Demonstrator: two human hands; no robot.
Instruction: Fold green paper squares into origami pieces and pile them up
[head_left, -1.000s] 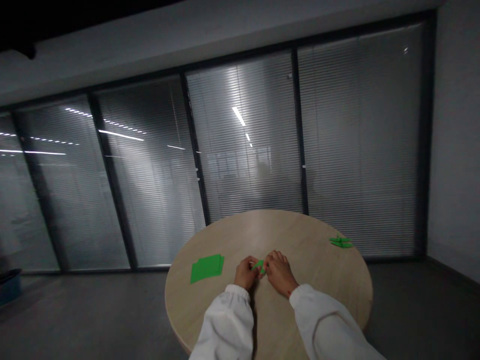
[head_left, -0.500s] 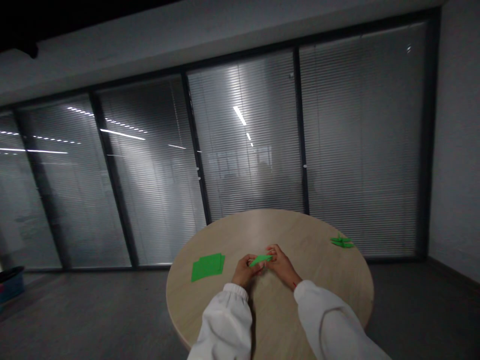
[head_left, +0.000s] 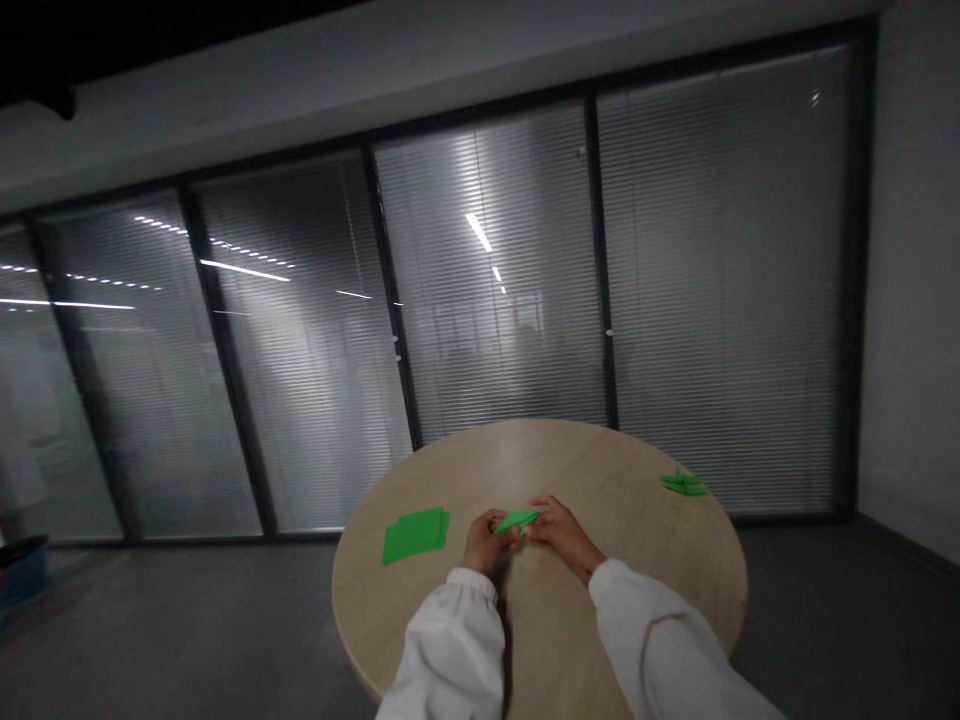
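While both hands work just below the middle of the frame, the piece of green paper (head_left: 516, 522) sits right between them, over the round wooden desk (head_left: 555, 640). It's folded into a slim, pointy shape, and its long axis runs mostly left to right across the frame, with a bit of a tilt: the right end sits higher, the left end dips toward the lower left. The visible tip on the right points at the right hand (head_left: 561, 532), whose fingers are pinching that end. The left hand (head_left: 484, 544) has the other end gripped, so some of the paper is covered and I can't tell its full outline. Can't really say if it touches the desk or is held just above it either.

Left of the hands, flat on the desk, there's a small stack of green sheets (head_left: 415, 536), edges not quite lined up. Way over by the right edge of the desk is a little bunch of green folded pieces (head_left: 684, 485), slim ones lying roughly sideways, well apart from the hands.
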